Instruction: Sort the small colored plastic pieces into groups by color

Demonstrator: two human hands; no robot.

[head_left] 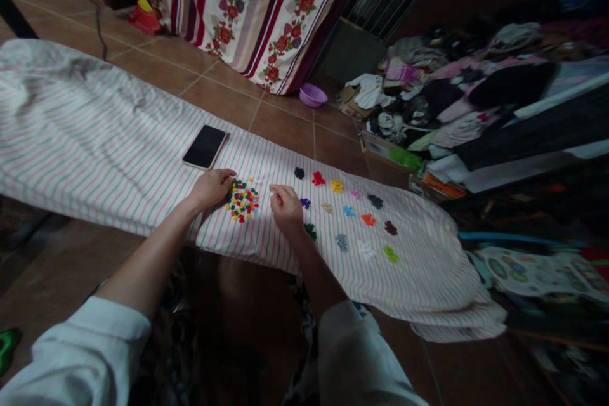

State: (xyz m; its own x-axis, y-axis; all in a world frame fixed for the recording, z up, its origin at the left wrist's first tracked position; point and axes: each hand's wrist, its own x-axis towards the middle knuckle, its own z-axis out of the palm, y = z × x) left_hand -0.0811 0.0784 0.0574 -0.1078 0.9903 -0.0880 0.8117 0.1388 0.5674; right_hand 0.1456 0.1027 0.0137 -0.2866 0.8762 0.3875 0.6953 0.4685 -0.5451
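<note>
A mixed heap of small colourful pieces, in red, yellow, green, orange, white and blue, lies on the striped cloth. At its left edge rests my left hand, fingers curled together; anything in them is too small to make out. Just right of the heap is my right hand, closed in a pinch, with its fingertips too small to read. Beyond it, little single-colour piles form rows, among them a black pile, a red pile, a yellow pile and an orange pile. My right hand partly covers the dark green pile.
A dark-screened phone lies on the cloth beyond my left hand. Past the table are a purple basin, a floral curtain and a red and yellow broom. Heaped clothes and shelves stand at the right.
</note>
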